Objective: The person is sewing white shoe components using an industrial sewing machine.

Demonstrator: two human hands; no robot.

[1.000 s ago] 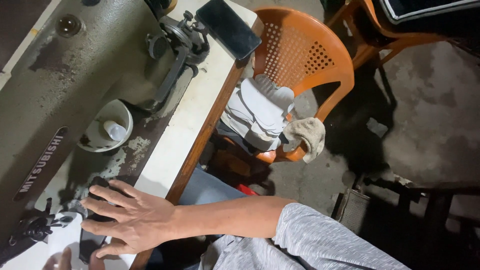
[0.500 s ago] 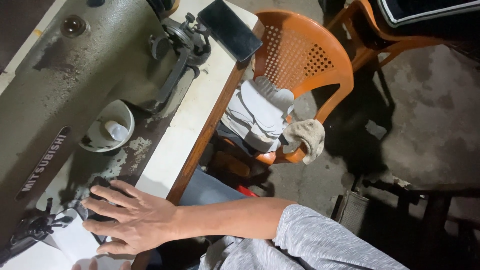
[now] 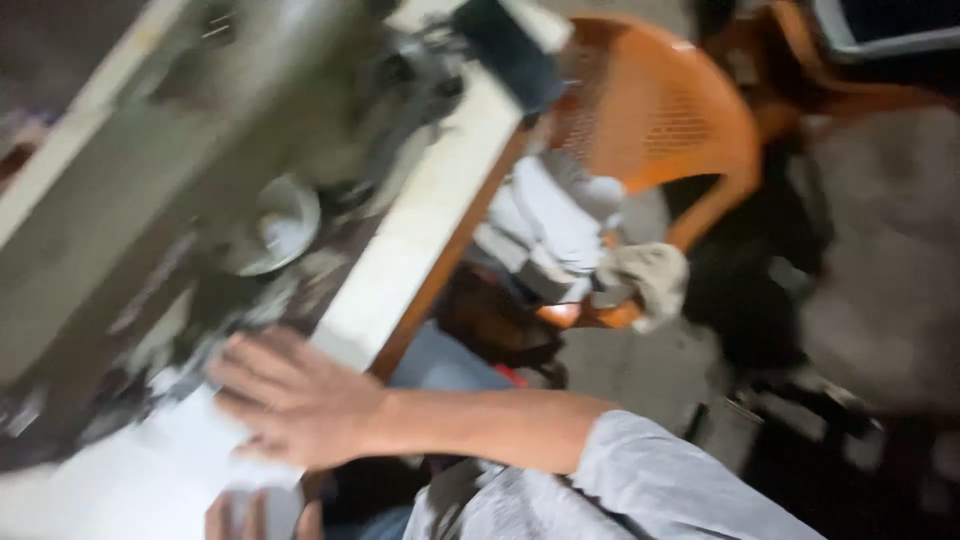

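The right arm wears a grey heathered sleeve pushed up, the forearm left bare.

A pale cream table with a brown wooden edge carries a large grey-green metal sewing machine, blurred by motion. White fabric lies flat on the table under the right grip. Beyond that grip, at the far table edge, rests a dark flat rectangular phone.
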